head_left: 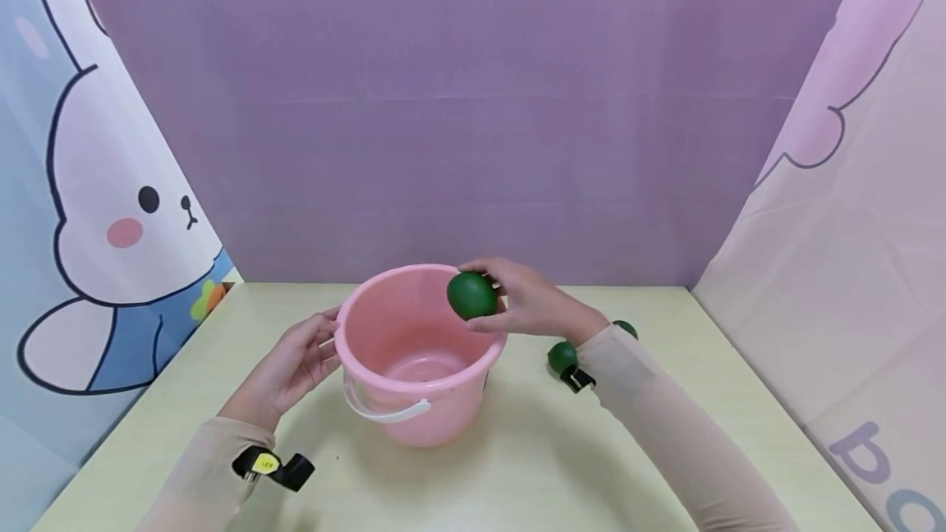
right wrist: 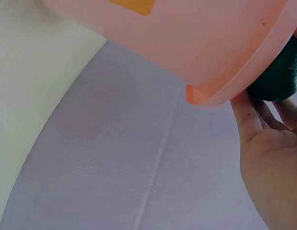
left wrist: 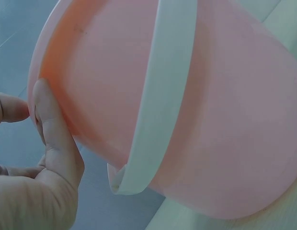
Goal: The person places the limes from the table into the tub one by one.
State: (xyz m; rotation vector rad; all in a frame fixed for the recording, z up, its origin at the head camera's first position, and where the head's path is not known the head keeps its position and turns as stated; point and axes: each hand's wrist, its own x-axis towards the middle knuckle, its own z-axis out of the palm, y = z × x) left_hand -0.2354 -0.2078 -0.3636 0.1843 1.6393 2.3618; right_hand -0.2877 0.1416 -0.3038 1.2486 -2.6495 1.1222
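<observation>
A pink plastic bucket (head_left: 424, 413) with a white handle (head_left: 392, 415) stands upright on the table, its mouth tilted toward the head camera. At its left side my left hand (head_left: 296, 364) pinches the rim between thumb and fingers; in the left wrist view the thumb (left wrist: 55, 124) lies just under the rim. My right hand (head_left: 535, 298) grips a smooth, dark green lime-like fruit (head_left: 471, 295) over the right part of the bucket's mouth. In the right wrist view the rim partly hides that fruit (right wrist: 278, 76).
Two more green fruits, a nearer one (head_left: 563, 357) and a farther one (head_left: 626, 327), lie on the pale table (head_left: 502, 483) right of the bucket, partly behind the right sleeve. A purple wall (head_left: 473, 105) rises at the back, with printed panels on both sides.
</observation>
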